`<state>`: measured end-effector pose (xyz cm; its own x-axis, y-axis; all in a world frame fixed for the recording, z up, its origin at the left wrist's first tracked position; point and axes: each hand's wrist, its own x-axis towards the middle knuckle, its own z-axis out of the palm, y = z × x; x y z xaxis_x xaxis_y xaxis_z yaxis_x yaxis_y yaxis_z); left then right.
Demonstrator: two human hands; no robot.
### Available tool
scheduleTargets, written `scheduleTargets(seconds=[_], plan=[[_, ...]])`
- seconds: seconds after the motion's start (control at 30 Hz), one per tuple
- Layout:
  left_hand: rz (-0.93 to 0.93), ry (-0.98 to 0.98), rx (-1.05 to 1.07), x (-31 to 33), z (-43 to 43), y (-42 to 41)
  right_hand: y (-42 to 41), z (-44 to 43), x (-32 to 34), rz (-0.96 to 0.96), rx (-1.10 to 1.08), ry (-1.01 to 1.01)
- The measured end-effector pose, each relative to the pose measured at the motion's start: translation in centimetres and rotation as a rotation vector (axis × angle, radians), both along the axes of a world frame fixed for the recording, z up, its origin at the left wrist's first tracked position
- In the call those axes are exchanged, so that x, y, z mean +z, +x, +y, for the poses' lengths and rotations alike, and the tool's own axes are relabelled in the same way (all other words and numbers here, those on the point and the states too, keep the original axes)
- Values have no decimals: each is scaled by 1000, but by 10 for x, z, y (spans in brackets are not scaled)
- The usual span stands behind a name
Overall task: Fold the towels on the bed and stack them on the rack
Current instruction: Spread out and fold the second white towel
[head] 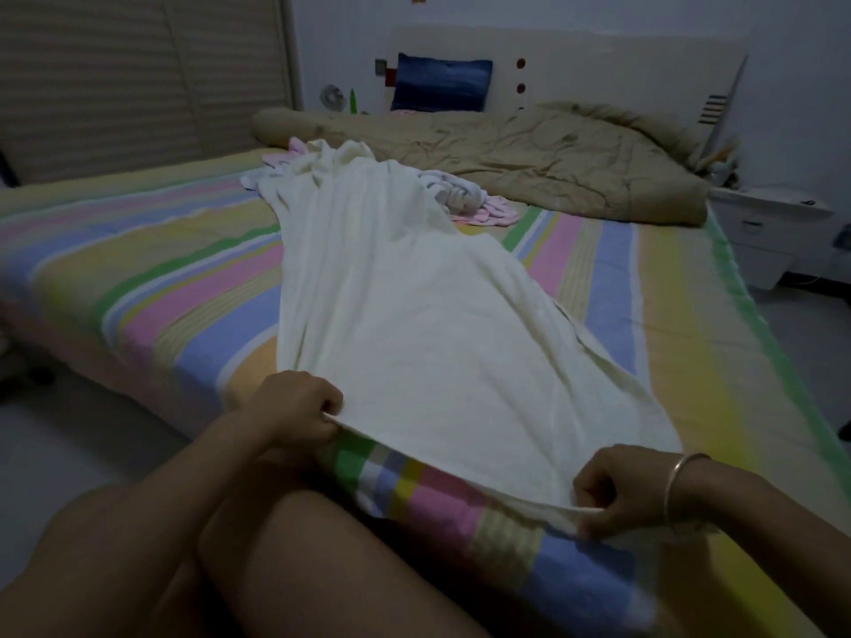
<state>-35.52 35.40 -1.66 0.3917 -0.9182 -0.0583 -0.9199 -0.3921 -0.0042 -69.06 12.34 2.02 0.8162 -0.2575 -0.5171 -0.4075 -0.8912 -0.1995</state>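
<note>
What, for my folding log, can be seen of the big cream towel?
The cream towel, seemingly soft terry, is large and long. It lies stretched lengthwise on the striped bedsheet, unfolded and creased. The left hand pinches one near corner, the right hand the other, lifting that edge. Its far end bunches against small white and pink towels.

We counted one bed (138,269), one cream towel (414,315), two hands, left hand (299,407) and right hand (617,492), one bangle (681,481), one tan quilt (529,163), one blue pillow (440,82), one nightstand (764,232), further crumpled towels (460,195), number unclear.
</note>
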Motion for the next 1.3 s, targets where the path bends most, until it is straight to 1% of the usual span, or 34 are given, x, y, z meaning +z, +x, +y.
scheduleTargets(seconds=[0.07, 0.1, 0.17, 0.2, 0.27, 0.3, 0.33, 0.37, 0.43, 0.47, 0.53, 0.6, 0.67, 0.73, 0.87, 0.9, 1.0, 1.03, 1.13, 1.23, 1.27, 1.3], plan=[[45, 106, 20, 3, 0, -2, 2, 3, 3, 51, -80, 110], [95, 189, 36, 5, -3, -2, 4, 3, 6, 92, -167, 212], [290, 323, 103, 16, -11, -4, 9, 1, 13, 180, -335, 411], [433, 356, 170, 25, -17, -5, 11, -2, 17, 174, -378, 451], [731, 354, 323, 43, -31, -4, 17, -13, 24, 63, -423, 439], [821, 317, 365, 51, -38, -1, 21, -20, 26, -30, -442, 417], [843, 250, 377, 58, -49, 2, 25, -31, 27, -144, -482, 410], [806, 166, 367, 65, -62, 5, 30, -43, 27, -262, -535, 411], [628, 8, 322, 70, -90, 9, 41, -69, 25, -482, -660, 386], [534, -40, 288, 71, -108, 12, 47, -83, 25, -575, -716, 360], [374, -89, 232, 68, -141, 15, 61, -113, 21, -699, -787, 278], [257, -123, 206, 64, -175, 16, 76, -143, 14, -729, -822, 153], [210, -165, 183, 60, -211, 18, 97, -172, 5, -730, -880, 88], [208, -205, 179, 54, -246, 22, 121, -195, -8, -726, -966, 101], [250, -253, 164, 38, -303, 38, 179, -232, -24, -698, -1012, 66], [256, -259, 155, 33, -316, 44, 196, -244, -26, -682, -1028, 97], [279, -281, 143, 14, -341, 56, 237, -262, -26, -534, -911, 168], [277, -283, 138, 9, -346, 59, 247, -264, -24, -501, -916, 201], [244, -317, 124, -6, -365, 66, 266, -267, -12, -443, -921, 456], [228, -430, 141, -13, -380, 59, 266, -271, -3, -310, -885, 819], [230, -464, 178, -16, -387, 52, 262, -275, -2, -273, -876, 869], [231, -493, 227, -17, -392, 46, 256, -283, -3, -282, -872, 890]])
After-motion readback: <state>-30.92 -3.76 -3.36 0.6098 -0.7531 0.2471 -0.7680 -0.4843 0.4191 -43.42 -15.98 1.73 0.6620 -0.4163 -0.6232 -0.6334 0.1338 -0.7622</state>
